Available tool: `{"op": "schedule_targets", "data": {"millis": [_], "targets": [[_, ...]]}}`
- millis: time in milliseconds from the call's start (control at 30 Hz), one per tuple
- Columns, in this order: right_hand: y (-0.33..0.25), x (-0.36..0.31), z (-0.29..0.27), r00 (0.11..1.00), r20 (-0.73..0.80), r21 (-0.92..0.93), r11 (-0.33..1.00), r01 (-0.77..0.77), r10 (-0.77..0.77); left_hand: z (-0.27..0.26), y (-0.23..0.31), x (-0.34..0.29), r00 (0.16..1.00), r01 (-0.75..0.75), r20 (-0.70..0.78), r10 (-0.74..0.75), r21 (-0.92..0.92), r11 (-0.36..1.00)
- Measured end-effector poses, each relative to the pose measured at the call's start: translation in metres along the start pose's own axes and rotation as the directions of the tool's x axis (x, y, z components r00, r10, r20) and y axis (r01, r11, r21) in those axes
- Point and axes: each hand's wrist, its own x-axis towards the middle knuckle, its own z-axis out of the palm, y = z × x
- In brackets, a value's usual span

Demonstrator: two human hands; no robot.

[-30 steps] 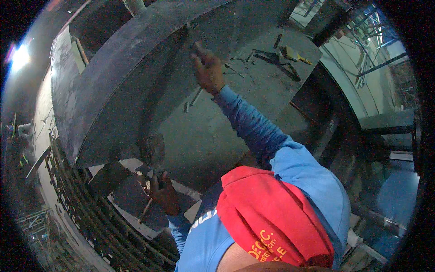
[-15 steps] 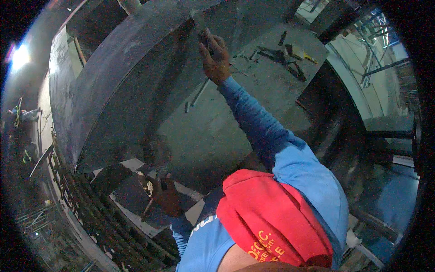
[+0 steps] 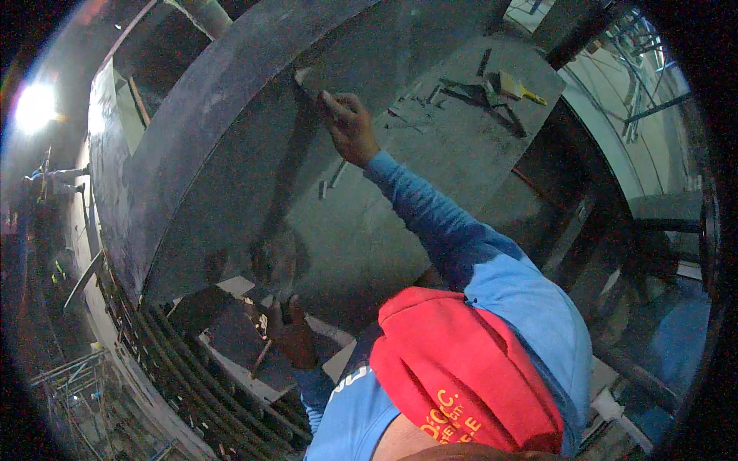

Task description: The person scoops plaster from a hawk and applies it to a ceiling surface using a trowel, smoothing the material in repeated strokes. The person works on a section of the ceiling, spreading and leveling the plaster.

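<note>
By the dark panel [image 3: 231,192], the blade [image 3: 302,75] looks pale.

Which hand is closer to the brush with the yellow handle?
Right. The right hand is left of the brush and a little lower in the view; the left hand is much farther down and left.

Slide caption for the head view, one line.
Right hand holding a flat tool near a curved dark panel, left hand lower in shadow, yellow-handled brush on the grey surface.
</note>
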Motion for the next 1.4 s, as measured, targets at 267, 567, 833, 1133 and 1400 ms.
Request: {"op": "schedule_targets", "data": {"millis": [267,567,833,1133,1400], "targets": [[-0.004,0.026,-0.039,0.984,-0.134,0.076,0.991,-0.109,0.118,0.012,-0.018,-0.003,0.995,-0.090,0.041,0.096,-0.124,0.988],[-0.089,0.002,-0.042,0.927,0.370,0.448,0.886,-0.117,-0.065,0.022,-0.032,-0.013,0.994,0.090,-0.038,-0.098,-0.171,0.981],[-0.176,0.254,-0.035,0.062,0.862,0.138,0.352,0.926,-0.503,0.022,-0.021,-0.013,1.000,0.020,-0.011,-0.027,-0.412,0.911],[-0.152,0.307,-0.013,-0.240,0.957,0.289,0.558,0.778,-0.160,0.062,-0.035,-0.024,0.986,-0.093,-0.160,0.047,-0.288,0.953],[-0.135,0.321,-0.062,-0.107,0.985,0.156,0.442,0.884,-0.135,0.035,-0.025,-0.019,0.984,0.022,-0.173,-0.049,-0.155,0.988]]}}
